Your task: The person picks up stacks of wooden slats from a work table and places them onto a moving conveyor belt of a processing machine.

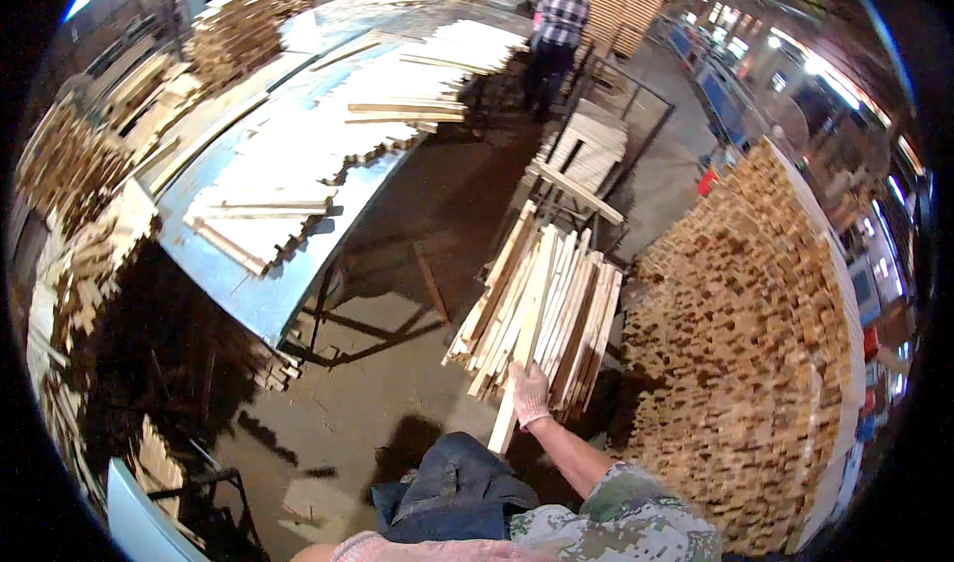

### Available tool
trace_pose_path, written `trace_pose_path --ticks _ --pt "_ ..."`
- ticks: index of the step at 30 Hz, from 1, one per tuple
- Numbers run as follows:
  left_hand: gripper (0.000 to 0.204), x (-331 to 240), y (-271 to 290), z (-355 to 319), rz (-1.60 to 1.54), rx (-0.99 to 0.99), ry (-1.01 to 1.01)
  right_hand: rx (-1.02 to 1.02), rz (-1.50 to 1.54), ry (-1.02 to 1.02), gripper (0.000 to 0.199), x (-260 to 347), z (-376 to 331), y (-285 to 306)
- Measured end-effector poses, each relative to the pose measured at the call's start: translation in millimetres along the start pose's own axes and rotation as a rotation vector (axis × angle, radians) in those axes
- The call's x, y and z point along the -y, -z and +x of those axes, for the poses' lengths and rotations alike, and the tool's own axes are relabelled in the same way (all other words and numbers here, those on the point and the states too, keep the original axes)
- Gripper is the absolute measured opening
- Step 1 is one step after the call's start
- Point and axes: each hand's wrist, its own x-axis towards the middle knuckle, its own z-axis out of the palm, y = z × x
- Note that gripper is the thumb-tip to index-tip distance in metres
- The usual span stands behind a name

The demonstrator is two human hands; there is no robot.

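Note:
My right hand (531, 396), in a pale pink work glove, is closed around the near end of a light wooden strip (533, 314). That strip lies lengthwise over a pile of similar wooden strips (576, 314), and its near end juts out past them toward me. At the lower edge, close to my body, part of my left hand (437, 550) shows in a pinkish glove. Its fingers cannot be made out, nor whether anything is in them.
A blue-topped table (260, 302) with rows of pale strips stands to the left. A tall stack of wood pieces (745, 363) rises close on my right. Beyond the strip pile is a metal-framed cart (636, 100). A person in a checked shirt (562, 15) stands at the back.

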Motion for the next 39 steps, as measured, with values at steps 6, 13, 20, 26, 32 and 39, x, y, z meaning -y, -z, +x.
trace_pose_path --ticks 6,13,20,26,32,39 --pt "0.046 -6.8 30.5 -11.0 0.001 0.118 -0.011 -0.262 -0.284 -0.135 0.026 -29.0 48.9 18.8" --pt "0.022 14.2 96.9 10.8 0.166 -0.154 0.093 -0.409 -0.694 -0.225 0.052 -83.8 138.4 75.6" --pt "0.029 57.2 161.6 41.8 0.432 -0.335 0.24 -0.371 -0.679 -0.147 0.054 -145.4 187.6 109.0" --pt "0.03 64.1 184.8 71.3 0.448 -0.441 0.002 -0.007 -0.649 -0.446 0.069 -89.8 186.0 96.9" --pt "0.027 12.1 159.5 117.1 0.948 -0.461 -0.086 0.218 -0.972 -0.347 0.06 -73.0 177.6 135.3" --pt "0.037 -17.3 74.7 120.5 1.372 -0.709 0.003 1.211 -1.258 -0.44 0.038 -22.5 137.8 148.1"
